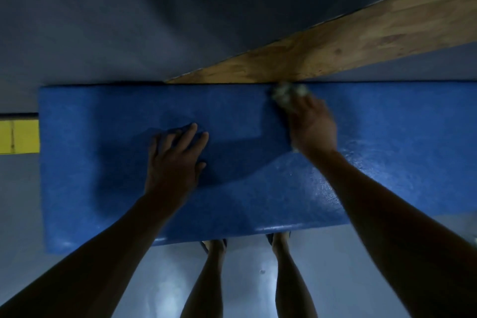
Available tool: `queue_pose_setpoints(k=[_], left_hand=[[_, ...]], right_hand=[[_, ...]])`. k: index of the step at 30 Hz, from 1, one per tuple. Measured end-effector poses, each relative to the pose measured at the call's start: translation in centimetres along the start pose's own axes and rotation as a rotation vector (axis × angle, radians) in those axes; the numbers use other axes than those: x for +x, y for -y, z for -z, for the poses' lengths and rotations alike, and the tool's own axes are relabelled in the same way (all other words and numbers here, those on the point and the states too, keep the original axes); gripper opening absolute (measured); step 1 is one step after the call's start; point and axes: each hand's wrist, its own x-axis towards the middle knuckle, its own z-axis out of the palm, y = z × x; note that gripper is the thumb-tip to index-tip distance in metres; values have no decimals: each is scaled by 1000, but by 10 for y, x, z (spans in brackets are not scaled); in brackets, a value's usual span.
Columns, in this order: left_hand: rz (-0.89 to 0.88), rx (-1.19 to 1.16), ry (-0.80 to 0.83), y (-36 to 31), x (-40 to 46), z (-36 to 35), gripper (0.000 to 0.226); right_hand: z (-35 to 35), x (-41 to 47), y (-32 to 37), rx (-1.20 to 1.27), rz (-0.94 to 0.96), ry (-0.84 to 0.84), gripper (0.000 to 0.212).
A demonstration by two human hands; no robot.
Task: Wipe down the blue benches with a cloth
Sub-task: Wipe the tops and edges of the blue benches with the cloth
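Observation:
A long blue bench [82, 162] runs across the view below me, its left end visible and its right part running out of frame. My right hand [311, 125] grips a pale crumpled cloth [287, 93] and presses it against the bench's far edge; the hand is motion-blurred. My left hand [175, 157] rests flat on the bench top near the middle, fingers spread, holding nothing. The bench surface to the right of my right arm looks shiny and wet.
A wooden plank [348, 41] slants from the bench's far edge up to the right. A grey wall rises behind the bench. A yellow strip [19, 137] lies at the far left. My bare legs [209, 279] stand on the grey floor at the bench's near edge.

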Motion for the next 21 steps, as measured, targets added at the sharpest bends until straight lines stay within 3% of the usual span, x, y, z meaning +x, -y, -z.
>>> queue_pose_setpoints(k=[3, 7, 9, 12, 16, 18, 21], left_hand=[[-2, -19, -15, -1, 0, 1, 60], [4, 17, 48, 0, 2, 2, 59], [6, 37, 62, 0, 2, 0, 59], [22, 42, 55, -2, 1, -2, 54], [17, 32, 26, -1, 1, -4, 56], [10, 20, 6, 0, 0, -7, 60], [20, 19, -2, -2, -1, -10, 61]], right_hand=[[8, -14, -38, 19, -377, -79, 41], [-17, -22, 15, 175, -638, -125, 41], [-31, -36, 68, 256, -520, -112, 37], [-40, -61, 135, 224, -47, -41, 34], [-20, -64, 93, 49, 310, 106, 45], [-7, -63, 37, -58, 247, 83, 47], [15, -67, -36, -46, -161, -7, 40]])
